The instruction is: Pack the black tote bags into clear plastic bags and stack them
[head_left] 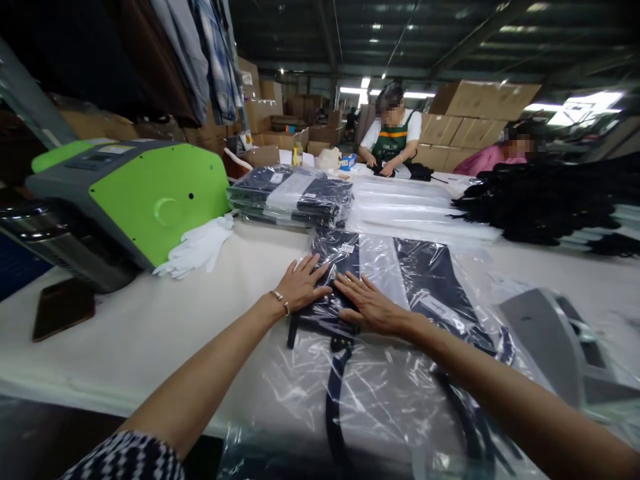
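Note:
In front of me a dark navy bag [427,273] with a pale middle band lies flat inside a clear plastic sleeve [300,373]. One dark strap [336,393] of the bag stretches toward me under the film. My left hand [303,285] rests palm down on the left part of the wrapped bag, fingers spread. Beside it, my right hand [367,303] lies flat on the same plastic, fingers stretched toward the left hand. Neither hand grips anything. A small white label [346,249] shows near the bag's far edge.
Left are a green and grey machine [165,193], white gloves [200,247], a dark flask [65,240] and a phone [64,308]. Wrapped bags [293,193] and clear sleeves [405,207] are stacked behind. Right lie black items [545,200] and a grey device [550,333]. Two people are across the table.

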Demonstrator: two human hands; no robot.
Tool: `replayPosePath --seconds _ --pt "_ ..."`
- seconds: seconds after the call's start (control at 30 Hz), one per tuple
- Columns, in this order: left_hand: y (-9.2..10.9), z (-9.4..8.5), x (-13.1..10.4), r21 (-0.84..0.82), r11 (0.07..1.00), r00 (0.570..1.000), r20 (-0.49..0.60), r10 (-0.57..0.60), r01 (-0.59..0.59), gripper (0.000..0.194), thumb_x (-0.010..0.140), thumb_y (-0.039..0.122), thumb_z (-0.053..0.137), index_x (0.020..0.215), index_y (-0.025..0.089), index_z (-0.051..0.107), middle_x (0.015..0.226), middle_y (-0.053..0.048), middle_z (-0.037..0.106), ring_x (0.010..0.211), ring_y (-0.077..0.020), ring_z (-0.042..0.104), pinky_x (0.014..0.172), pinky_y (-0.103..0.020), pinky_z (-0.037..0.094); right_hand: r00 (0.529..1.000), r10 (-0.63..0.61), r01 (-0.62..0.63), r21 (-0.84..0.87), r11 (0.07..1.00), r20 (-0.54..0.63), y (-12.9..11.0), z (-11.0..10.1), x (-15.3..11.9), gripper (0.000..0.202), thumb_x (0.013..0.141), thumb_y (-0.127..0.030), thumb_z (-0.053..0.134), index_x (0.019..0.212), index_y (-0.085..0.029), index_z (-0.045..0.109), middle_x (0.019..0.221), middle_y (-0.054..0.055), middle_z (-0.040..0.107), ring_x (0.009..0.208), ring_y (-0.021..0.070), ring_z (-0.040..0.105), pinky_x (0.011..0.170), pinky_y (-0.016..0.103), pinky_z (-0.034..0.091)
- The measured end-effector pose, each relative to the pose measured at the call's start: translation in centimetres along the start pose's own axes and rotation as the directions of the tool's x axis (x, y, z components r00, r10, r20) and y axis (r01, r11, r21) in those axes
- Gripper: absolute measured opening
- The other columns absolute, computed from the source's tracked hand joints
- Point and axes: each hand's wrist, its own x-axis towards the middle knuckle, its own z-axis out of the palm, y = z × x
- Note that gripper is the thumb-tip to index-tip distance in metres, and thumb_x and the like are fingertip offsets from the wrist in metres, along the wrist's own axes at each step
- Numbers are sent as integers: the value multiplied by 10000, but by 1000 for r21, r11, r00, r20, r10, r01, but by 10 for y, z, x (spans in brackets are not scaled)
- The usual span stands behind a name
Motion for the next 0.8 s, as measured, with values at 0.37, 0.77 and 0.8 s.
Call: replayPosePath --seconds 0.37,0.77,0.8 --pt "29 43 -177 -11 961 940 -206 -271 275 851 889 580 532 1560 160 220 1600 -174 322 1481 -306 301 1203 -526 251 977 -83 74 -53 996 -197 -35 38 -67 731 955 -434 598 1572 -254 250 1628 38 227 1518 273 145 1257 485 -3" --pt "60 106 -311 -889 218 437 -22 -899 402 691 678 683 668 1162 202 558 1180 -121 681 1154 -329 642 956 -465 546 987 -126 143 186 972 -100 -103 11 -107 792 916 -646 552 1543 -212 338 1608 113 294 1503 299 199 1236 527 56" --pt "62 107 -305 -919 120 452 69 -889 376 673 671 688 671 1130 205 577 1126 -105 708 1118 -312 661 952 -433 543 979 -164 184 183 966 -123 -114 8 -103 775 915 -636 563 1535 -222 353 1603 108 311 1500 293 209 1235 520 67"
